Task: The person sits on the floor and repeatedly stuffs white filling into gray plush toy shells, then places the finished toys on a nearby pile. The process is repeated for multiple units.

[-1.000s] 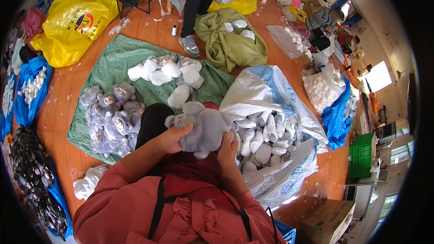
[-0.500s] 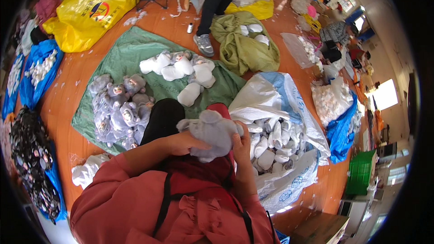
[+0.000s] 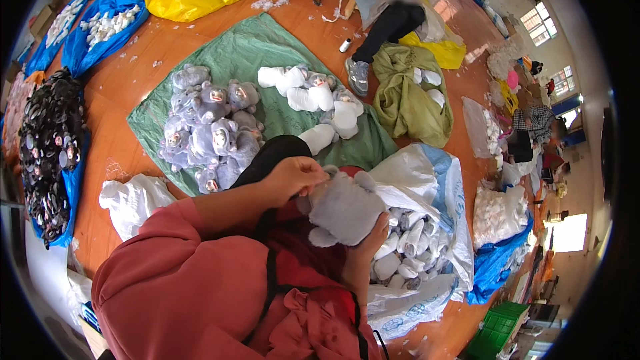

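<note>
A grey plush toy (image 3: 345, 208) with small rounded stubs at its corners is held above my lap. My right hand (image 3: 375, 239) wraps round its right lower side, keeping it tilted. At its upper left edge my left hand (image 3: 298, 177) has its fingertips pinched together; anything between them is too small to make out. Beyond my knees, grey plush toys with pale faces (image 3: 210, 127) lie heaped on a green sheet (image 3: 260, 37). White and grey stuffed pieces (image 3: 317, 97) form another pile on that sheet.
On my right an opened white sack (image 3: 417, 307) holds many white and grey pieces (image 3: 407, 247). A white plastic bag (image 3: 133, 203) lies at my left, with dark toys (image 3: 50, 153) on blue sheeting beyond. Another person (image 3: 400, 17) sits ahead, beside an olive sack (image 3: 410, 107).
The plush toy has turned in my right hand, which now holds its lower right side. My left hand has let go of its body and come to its upper edge, pinched. The view has swung left.
</note>
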